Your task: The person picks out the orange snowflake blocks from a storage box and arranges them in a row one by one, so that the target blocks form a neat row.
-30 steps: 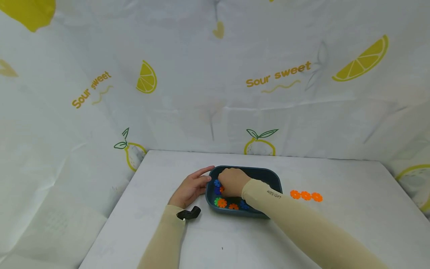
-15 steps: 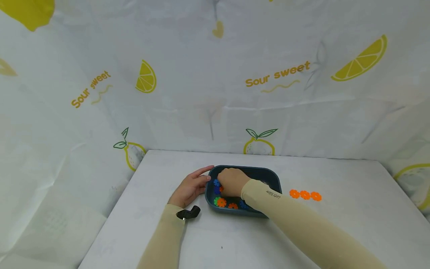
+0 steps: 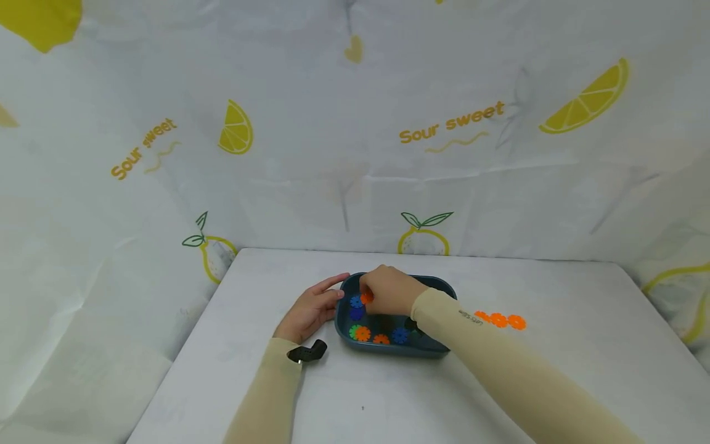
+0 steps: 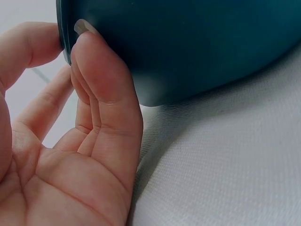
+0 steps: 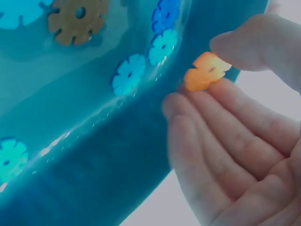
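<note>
My right hand [image 3: 392, 290] pinches an orange notched plastic disc [image 5: 207, 70] between thumb and fingers, over the left part of a dark blue-green tray [image 3: 388, 349]. Inside it lie several more flower-like discs: a light blue one [image 3: 355, 301], a dark blue one [image 3: 357, 313], a green one [image 3: 353, 332] and orange ones [image 3: 381, 338]. My left hand [image 3: 307, 311] rests at the tray's left side, thumb at the rim and relaxed fingers [image 4: 106, 80] against the outer wall. The right sleeve hides some of the tray's right side.
A row of orange discs [image 3: 498, 320] lies on the white table [image 3: 388, 401] right of the tray, one end overlapped by the right sleeve. A black strap [image 3: 307, 352] is on the left wrist. Behind the table hangs a lemon-print cloth [image 3: 310, 154].
My right hand has come up a little from the tray's bottom, with an orange disc now showing at its fingertips. The left hand stays at the tray's side. The head view shifts slightly.
</note>
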Tool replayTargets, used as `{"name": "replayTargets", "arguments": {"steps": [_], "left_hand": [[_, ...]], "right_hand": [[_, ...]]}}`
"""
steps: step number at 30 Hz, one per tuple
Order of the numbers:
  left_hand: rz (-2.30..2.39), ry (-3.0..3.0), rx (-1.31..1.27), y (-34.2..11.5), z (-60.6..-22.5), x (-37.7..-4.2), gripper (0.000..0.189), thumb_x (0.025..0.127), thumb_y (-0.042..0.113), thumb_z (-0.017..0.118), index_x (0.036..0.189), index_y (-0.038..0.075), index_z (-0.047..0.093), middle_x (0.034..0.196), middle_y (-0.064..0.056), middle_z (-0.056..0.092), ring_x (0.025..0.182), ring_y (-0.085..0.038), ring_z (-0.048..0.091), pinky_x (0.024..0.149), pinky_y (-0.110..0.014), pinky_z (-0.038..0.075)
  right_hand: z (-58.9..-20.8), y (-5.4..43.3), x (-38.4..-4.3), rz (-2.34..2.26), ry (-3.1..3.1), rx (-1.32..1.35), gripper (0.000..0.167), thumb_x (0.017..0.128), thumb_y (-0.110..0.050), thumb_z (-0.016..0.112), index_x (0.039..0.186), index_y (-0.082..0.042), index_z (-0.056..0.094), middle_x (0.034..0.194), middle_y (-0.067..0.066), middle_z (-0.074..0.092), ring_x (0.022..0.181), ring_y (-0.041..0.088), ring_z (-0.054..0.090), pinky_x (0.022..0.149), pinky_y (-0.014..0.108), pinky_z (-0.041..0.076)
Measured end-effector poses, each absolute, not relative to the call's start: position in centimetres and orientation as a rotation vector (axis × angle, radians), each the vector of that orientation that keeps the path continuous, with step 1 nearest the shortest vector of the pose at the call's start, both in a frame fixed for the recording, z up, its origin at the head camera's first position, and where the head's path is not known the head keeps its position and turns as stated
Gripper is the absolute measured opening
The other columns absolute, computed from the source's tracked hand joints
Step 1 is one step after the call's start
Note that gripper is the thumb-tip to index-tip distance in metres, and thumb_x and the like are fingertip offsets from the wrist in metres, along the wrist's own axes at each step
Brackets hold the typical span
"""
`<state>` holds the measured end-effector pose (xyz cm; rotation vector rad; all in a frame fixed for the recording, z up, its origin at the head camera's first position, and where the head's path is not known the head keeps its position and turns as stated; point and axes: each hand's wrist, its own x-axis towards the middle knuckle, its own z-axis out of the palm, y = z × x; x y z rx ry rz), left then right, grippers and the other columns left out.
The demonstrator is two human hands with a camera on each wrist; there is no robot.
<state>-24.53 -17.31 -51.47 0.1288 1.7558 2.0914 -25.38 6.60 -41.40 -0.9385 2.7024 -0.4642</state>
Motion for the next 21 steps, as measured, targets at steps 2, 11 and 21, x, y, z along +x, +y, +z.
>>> {"name": "replayTargets", "arguments": {"steps": [2,11,21], "left_hand": [[2.088,1.756,0.123,-17.2,-51.5,-24.5,0.051,0.108,0.023,0.067,0.158,0.026,0.057,0.122,-0.007,0.075,0.116,-0.021,0.071,0.1,-0.033,0.06],[2.073,1.778,0.08,-17.1,-51.4,-24.4,0.05,0.107,0.023,0.068,0.156,0.028,0.059,0.122,-0.007,0.074,0.12,-0.022,0.07,0.102,-0.034,0.06],[2.078,1.781,0.07,-17.1,-51.5,-24.4,0.052,0.107,0.023,0.069,0.157,0.028,0.058,0.124,-0.006,0.074,0.114,-0.02,0.071,0.099,-0.033,0.061]], "right_hand": [[-41.0,7.2,-25.2,-0.497,2.695,-0.945,0.019,0.092,-0.019,0.083,0.109,-0.011,0.077,0.09,-0.002,0.069,0.082,0.017,0.06,0.081,0.035,0.056],[-40.6,10.5,-24.8,-0.733,2.704,-0.955,0.03,0.096,-0.015,0.08,0.125,-0.01,0.078,0.119,0.001,0.076,0.1,0.015,0.067,0.097,0.036,0.061],[-39.6,15.3,-24.2,-0.965,2.759,-0.86,0.031,0.097,-0.012,0.078,0.127,-0.009,0.079,0.117,-0.001,0.077,0.099,0.013,0.072,0.093,0.036,0.063]]}}
